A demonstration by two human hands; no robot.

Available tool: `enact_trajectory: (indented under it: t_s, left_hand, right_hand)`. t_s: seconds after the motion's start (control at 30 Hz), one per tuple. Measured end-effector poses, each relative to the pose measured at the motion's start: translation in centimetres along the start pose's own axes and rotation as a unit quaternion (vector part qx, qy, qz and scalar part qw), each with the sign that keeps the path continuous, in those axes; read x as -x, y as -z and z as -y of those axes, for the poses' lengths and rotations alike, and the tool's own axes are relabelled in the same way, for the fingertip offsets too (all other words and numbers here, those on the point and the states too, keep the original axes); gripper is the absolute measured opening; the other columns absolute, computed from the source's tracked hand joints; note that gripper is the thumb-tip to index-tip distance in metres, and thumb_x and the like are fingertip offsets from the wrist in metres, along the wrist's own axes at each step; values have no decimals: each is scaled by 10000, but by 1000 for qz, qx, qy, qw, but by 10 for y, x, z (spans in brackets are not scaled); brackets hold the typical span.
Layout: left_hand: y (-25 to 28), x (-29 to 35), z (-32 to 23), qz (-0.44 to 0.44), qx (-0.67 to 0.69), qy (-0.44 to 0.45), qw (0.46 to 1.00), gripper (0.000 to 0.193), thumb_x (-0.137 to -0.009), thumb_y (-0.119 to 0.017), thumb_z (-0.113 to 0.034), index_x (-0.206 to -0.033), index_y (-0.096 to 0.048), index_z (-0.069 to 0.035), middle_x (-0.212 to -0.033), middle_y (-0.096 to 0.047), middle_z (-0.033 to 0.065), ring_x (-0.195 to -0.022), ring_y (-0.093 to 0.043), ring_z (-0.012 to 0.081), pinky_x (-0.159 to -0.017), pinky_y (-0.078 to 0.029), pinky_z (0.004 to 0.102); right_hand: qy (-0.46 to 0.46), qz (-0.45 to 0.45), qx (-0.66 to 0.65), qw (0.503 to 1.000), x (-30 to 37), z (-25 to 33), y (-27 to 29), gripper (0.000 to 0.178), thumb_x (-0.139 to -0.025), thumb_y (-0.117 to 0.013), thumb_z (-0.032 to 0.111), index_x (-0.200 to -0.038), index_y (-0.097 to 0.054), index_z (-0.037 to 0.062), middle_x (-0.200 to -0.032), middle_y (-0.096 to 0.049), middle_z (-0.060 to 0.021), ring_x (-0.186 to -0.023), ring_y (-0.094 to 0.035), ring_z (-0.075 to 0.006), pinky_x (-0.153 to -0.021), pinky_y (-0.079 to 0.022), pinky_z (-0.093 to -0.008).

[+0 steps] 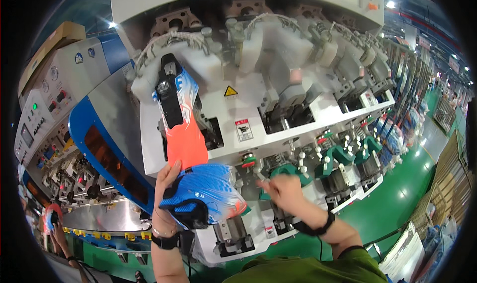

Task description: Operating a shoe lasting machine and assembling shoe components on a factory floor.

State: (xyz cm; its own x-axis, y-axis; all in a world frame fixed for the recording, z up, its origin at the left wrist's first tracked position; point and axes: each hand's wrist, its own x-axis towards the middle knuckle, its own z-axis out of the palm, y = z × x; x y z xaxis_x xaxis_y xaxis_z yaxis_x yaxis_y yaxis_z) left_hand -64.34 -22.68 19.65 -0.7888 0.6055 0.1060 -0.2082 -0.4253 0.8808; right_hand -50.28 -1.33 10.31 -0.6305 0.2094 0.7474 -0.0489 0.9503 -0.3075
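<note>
A blue shoe upper (206, 191) with a black collar and an orange-red toe sits on the machine's lower front at the left. My left hand (168, 181) is closed on its edge, thumb near the orange part. Just above, a second shoe upper (186, 139), orange, white and blue with a black tongue, is on the leftmost upper station. Its lower end meets the blue one. My right hand (288, 193) is curled closed beside a green mould (285, 172); whether anything is between its fingers is hidden. Black bands circle both wrists.
The white moulding machine (226, 114) has several stations with white pads above and green moulds below. A blue-framed machine (107, 151) stands at left, where another person's hand (55, 223) shows. Cardboard and wrapped goods (442, 238) line the right side of the green floor.
</note>
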Motion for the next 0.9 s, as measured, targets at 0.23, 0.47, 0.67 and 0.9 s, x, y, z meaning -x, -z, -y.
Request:
enact_trajectory:
  t_s: [0.23,0.47,0.67,0.9]
  left_hand:
    - [-40,40,115,-61,-31,-184,980,275,-922,-456,-274,-830,-546,-30,-799,-563,26,-687,-498,64,-623,-420,196]
    - [-75,-9,103,-28,159,14,987,331,-912,-464,-324,-784,-576,-39,-720,-614,39,-614,-594,116,-580,-510,239]
    - [-98,-21,123,96,75,81,989,302,-879,-529,-316,-902,-597,-22,-792,-595,7,-682,-562,81,-625,-481,221]
    - [-158,-53,100,240,-29,121,963,596,-846,-494,-491,-1158,-482,16,-928,-616,103,-787,-611,130,-689,-512,257]
  right_hand:
    - [105,-68,-203,971,48,42,18,1098,-553,-789,443,-1359,-148,60,-1355,-191,-318,-1231,-256,-485,-992,-235,-546]
    - [47,-195,-248,948,-44,14,92,968,-574,-798,312,-1277,-250,-65,-1152,-457,-253,-1050,-497,-364,-904,-389,-389]
    - [-209,-109,239,942,-235,-44,128,908,-589,-768,379,-1195,-299,-107,-1067,-524,-244,-925,-575,-360,-816,-474,-395]
    - [-95,17,225,970,-184,-69,109,954,-633,-714,439,-1238,-231,-118,-921,-578,-256,-779,-609,-350,-694,-500,-391]
